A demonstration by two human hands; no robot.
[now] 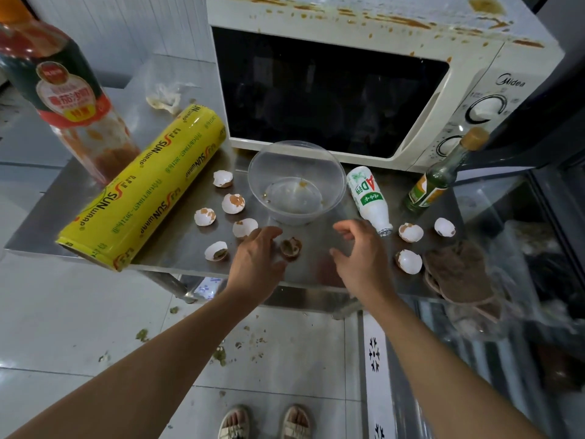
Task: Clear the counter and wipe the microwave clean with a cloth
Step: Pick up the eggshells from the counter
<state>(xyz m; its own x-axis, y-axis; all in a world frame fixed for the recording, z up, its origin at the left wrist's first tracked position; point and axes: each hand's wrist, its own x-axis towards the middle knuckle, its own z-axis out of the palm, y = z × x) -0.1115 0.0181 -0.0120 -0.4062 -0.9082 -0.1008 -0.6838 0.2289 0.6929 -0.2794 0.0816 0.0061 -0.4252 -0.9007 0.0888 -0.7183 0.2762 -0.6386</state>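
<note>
You're hovering both hands over the eggshell-littered counter.
Left hand and right hand are showing loosely curled fingers, pinching nothing.

Brushed steel counter, clear plastic bowl, glossy yellow wrap roll, rough brown cloth, stained enamel microwave

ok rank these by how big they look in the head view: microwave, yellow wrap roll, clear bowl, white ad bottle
1. microwave
2. yellow wrap roll, though its nearness to the camera may inflate it
3. clear bowl
4. white AD bottle
</note>
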